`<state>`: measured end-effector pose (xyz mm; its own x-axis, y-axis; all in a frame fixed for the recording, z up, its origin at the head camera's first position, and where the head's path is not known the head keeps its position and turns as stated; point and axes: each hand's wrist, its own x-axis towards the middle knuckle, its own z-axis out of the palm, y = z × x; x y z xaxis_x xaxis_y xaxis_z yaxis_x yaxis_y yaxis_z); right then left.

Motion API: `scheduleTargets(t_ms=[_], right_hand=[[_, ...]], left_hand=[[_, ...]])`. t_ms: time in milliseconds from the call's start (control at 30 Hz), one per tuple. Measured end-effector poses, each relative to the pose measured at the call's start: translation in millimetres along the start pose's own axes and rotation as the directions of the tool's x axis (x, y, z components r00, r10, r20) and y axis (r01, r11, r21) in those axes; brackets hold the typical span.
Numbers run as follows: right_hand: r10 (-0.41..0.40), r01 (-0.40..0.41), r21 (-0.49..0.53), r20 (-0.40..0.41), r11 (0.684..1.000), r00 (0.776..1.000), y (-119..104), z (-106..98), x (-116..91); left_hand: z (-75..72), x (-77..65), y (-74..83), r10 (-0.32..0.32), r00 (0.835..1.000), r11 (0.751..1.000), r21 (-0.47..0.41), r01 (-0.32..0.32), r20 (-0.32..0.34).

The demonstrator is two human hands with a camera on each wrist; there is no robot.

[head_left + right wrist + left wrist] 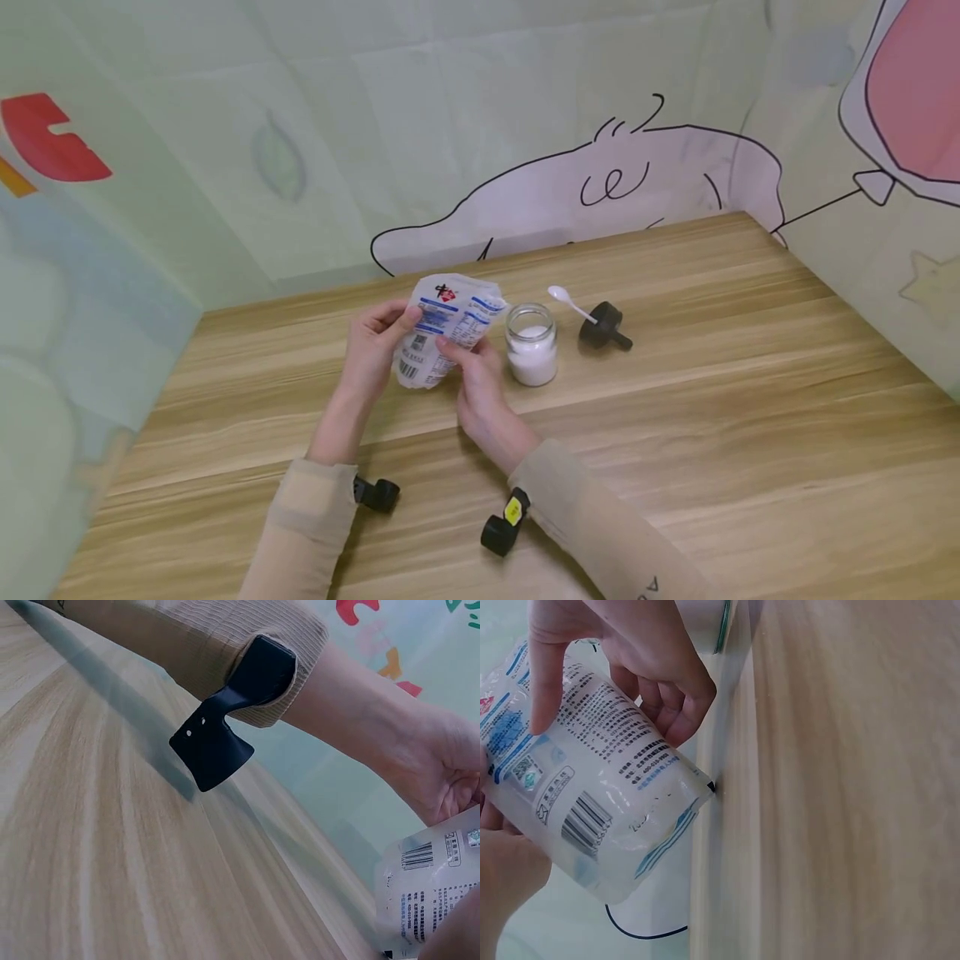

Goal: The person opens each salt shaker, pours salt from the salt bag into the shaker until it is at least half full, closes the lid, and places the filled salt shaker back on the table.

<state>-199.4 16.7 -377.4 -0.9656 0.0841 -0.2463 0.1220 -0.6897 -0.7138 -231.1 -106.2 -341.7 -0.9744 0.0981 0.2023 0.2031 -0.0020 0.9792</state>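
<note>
A translucent plastic bag [442, 358] with blue and black print and a barcode is held up at a tilt above the table. My left hand [369, 342] pinches its left edge, thumb on the printed face. On the lower right side, my right hand [483, 387] grips the same bag, its thumb lying across the front. Just right of that hand stands an open glass jar [532, 350], partly filled with white granules. The left wrist view shows the bag [607, 780] close up, with both hands on it. What the bag holds cannot be made out.
Right of the jar, a white spoon [570, 303] leans on a black lid-like piece [602, 325] with a short stub. Everything rests on a wood-grain table [712, 400]. A cartoon-printed wall covering [337, 150] rises behind it. Both wrists carry black camera mounts [504, 525].
</note>
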Motion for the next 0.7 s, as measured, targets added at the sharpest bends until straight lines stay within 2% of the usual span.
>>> scheduleTargets(t_ms=[300, 500, 700], right_hand=[[-0.049, 0.047, -0.049, -0.042, 0.998, 0.998, 0.8, 4.4, -4.6], [-0.043, 0.04, -0.057, -0.039, 0.998, 0.998, 0.7, 4.9, -4.6], [-0.02, 0.017, -0.079, -0.034, 0.997, 0.999, 0.1, 5.4, -6.1]], left_hand=[[-0.9, -1.3, -0.5, -0.002, 1.0, 0.999, -0.038, 0.001, -0.011], [-2.8, -3.4, -1.0, -0.021, 1.0, 0.998, -0.06, 0.02, -0.021], [-6.5, -4.0, -2.3, -0.037, 0.999, 0.992, -0.12, 0.032, -0.04]])
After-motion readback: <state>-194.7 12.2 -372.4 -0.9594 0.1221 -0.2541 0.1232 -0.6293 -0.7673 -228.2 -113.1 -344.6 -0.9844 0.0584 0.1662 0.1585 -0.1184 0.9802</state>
